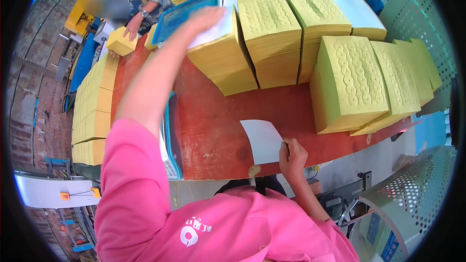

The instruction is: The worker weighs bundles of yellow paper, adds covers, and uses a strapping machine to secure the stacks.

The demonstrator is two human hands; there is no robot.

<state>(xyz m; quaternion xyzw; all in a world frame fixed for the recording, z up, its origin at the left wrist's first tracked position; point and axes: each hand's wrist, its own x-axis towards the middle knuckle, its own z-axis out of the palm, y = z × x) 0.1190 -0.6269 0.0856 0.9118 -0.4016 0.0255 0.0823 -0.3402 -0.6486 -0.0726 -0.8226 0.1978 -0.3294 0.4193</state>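
Note:
My right hand point(292, 157) pinches the right edge of a white sheet of paper point(263, 141) at the front edge of the red table. My left arm stretches far across the table, and my left hand point(208, 18) is at another white sheet point(213, 34). That sheet lies on top of a tall stack of yellow paper point(221, 65). Blur smears the left fingers, so whether they grip the sheet is unclear. Right of this stack stands another yellow stack point(276, 53), its top embossed with rows of round coin shapes.
More embossed yellow stacks point(352, 82) stand on the right of the red table point(204, 131). A blue tray point(182, 17) lies beyond my left hand. At the far left, a co-worker's hand point(132, 28) rests on a yellow block point(121, 42), near rows of yellow bundles point(92, 109).

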